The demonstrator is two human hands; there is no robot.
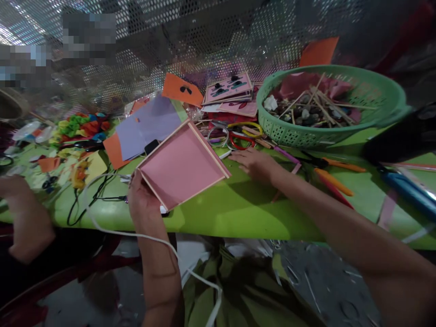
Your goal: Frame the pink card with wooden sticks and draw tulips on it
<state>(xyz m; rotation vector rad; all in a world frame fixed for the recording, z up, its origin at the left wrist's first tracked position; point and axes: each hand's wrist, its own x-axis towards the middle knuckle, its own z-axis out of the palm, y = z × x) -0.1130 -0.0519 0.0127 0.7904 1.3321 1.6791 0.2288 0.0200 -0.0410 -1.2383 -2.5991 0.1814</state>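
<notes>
My left hand (140,200) grips the lower left edge of a pink card (182,168) bordered with thin wooden sticks. The card is tilted above the green tabletop, and its sticks stand along the edges. My right hand (254,163) reaches over the table with its fingers stretched out and holds nothing that I can see. Close to its fingertips lies a small white stick-like piece (225,154). Just beyond are scissors with red handles (241,141) and others with yellow handles (252,129).
A green basket (306,136) of sticks and stones stands at the back right. Orange-handled pliers (344,164) lie before it. Decorated pink cards (230,88) and purple paper (150,125) are at the back. A white cable (119,232) crosses my left forearm. Another person's hand (17,190) is at left.
</notes>
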